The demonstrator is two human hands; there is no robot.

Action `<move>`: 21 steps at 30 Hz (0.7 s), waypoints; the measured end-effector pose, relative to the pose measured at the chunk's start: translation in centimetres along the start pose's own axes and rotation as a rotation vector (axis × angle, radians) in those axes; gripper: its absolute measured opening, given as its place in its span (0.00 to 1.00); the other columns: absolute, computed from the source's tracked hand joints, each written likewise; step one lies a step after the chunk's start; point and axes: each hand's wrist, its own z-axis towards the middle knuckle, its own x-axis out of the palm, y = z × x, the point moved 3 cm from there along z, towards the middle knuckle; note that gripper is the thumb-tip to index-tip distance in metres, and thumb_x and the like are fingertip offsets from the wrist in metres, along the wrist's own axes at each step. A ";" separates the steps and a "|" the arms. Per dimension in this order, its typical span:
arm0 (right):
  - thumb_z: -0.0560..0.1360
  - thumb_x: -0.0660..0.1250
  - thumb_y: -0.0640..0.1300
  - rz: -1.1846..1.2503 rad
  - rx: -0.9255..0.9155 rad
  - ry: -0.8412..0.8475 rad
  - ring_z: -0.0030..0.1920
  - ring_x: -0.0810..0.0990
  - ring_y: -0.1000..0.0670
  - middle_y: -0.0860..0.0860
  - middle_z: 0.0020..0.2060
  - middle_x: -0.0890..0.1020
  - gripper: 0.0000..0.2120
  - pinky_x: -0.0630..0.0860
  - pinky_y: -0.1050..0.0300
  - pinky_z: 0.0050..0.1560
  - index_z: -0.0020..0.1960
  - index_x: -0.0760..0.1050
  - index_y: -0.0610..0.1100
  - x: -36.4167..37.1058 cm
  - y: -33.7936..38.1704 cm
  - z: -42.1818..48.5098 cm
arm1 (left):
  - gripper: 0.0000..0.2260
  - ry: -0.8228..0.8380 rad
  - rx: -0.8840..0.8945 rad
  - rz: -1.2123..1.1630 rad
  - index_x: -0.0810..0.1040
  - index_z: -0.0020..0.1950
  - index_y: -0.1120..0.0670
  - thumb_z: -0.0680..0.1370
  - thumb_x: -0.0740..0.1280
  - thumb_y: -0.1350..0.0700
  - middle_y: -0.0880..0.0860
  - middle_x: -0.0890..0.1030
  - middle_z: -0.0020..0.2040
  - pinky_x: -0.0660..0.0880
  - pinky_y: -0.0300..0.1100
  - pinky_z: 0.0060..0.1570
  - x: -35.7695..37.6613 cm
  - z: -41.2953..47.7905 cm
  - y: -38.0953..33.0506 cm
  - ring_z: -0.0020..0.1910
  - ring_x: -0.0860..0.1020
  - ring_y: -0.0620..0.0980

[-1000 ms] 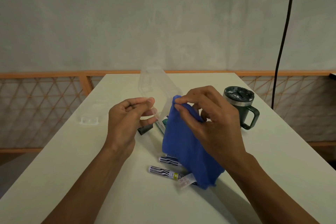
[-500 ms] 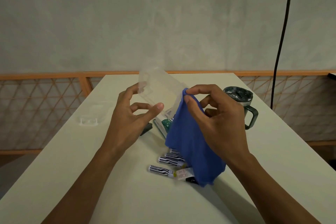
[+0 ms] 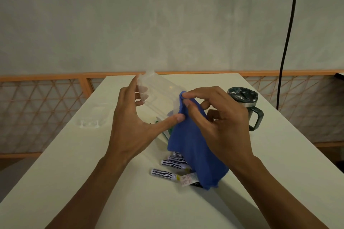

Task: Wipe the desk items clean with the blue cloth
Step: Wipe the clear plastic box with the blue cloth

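A person's left hand holds a clear plastic case tilted above a pale worktop. Its fingers are spread wide, with several showing through the plastic behind the case's upper end and the thumb stretched out to its lower end. The right hand pinches the top corner of the blue cloth between thumb and forefinger, right against the case's lower edge, while its other fingers curl loosely behind. The cloth hangs from that pinch, and its lower hem touches the worktop, where a white label lies at its edge. Several markers with black-and-white barrels lie side by side on the worktop, partly covered by the hanging cloth. A green-trimmed item shows between the thumb and the cloth, too hidden to identify. A dark lidded mug with a handle stands upright to the right, well apart from the markers. A clear plastic lid lies flat near the worktop's left edge. Beyond the worktop, an orange lattice railing runs along a grey wall, and a black cable hangs down at the right.
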 end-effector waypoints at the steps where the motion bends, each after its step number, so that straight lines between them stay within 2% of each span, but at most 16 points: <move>1: 0.82 0.74 0.39 -0.015 -0.018 0.007 0.47 0.81 0.57 0.52 0.56 0.85 0.09 0.76 0.66 0.43 0.61 0.85 0.44 0.0 0.1 0.0 | 0.52 -0.025 0.006 -0.013 0.67 0.79 0.47 0.61 0.85 0.33 0.44 0.75 0.69 0.79 0.34 0.60 0.0 0.0 0.1 0.67 0.78 0.44; 4: 0.83 0.72 0.40 -0.096 -0.081 0.021 0.53 0.77 0.64 0.50 0.56 0.84 0.10 0.73 0.71 0.53 0.63 0.85 0.43 -0.1 0.1 0.0 | 0.48 -0.073 0.017 -0.028 0.69 0.75 0.48 0.61 0.84 0.33 0.45 0.76 0.70 0.76 0.28 0.59 0.0 -0.1 0.2 0.66 0.79 0.45; 9: 0.82 0.72 0.39 -0.188 -0.139 0.042 0.53 0.77 0.59 0.45 0.53 0.82 0.11 0.72 0.71 0.57 0.65 0.84 0.42 0.2 0.3 -0.1 | 0.49 -0.132 0.045 0.019 0.69 0.76 0.49 0.61 0.84 0.33 0.45 0.75 0.71 0.79 0.34 0.61 -0.4 0.1 0.5 0.66 0.78 0.45; 14: 0.84 0.69 0.39 -0.112 -0.035 0.119 0.51 0.77 0.62 0.51 0.55 0.81 0.10 0.71 0.73 0.50 0.63 0.83 0.43 0.3 0.5 0.1 | 0.51 -0.165 0.119 0.069 0.69 0.77 0.54 0.62 0.84 0.33 0.49 0.75 0.72 0.76 0.30 0.62 -0.7 0.1 0.3 0.67 0.76 0.43; 16: 0.84 0.68 0.41 -0.083 0.030 0.157 0.49 0.78 0.61 0.55 0.54 0.81 0.09 0.72 0.72 0.47 0.63 0.83 0.45 0.3 0.4 0.2 | 0.51 -0.173 0.146 0.101 0.69 0.77 0.55 0.62 0.84 0.33 0.50 0.74 0.72 0.75 0.31 0.64 -0.8 0.1 0.3 0.68 0.76 0.43; 21: 0.83 0.70 0.46 0.015 0.173 0.189 0.49 0.80 0.57 0.64 0.50 0.81 0.06 0.80 0.61 0.44 0.60 0.81 0.50 0.2 0.2 0.2 | 0.52 -0.174 0.176 0.168 0.69 0.77 0.56 0.62 0.85 0.33 0.52 0.74 0.72 0.77 0.36 0.64 -0.8 0.2 0.5 0.68 0.77 0.47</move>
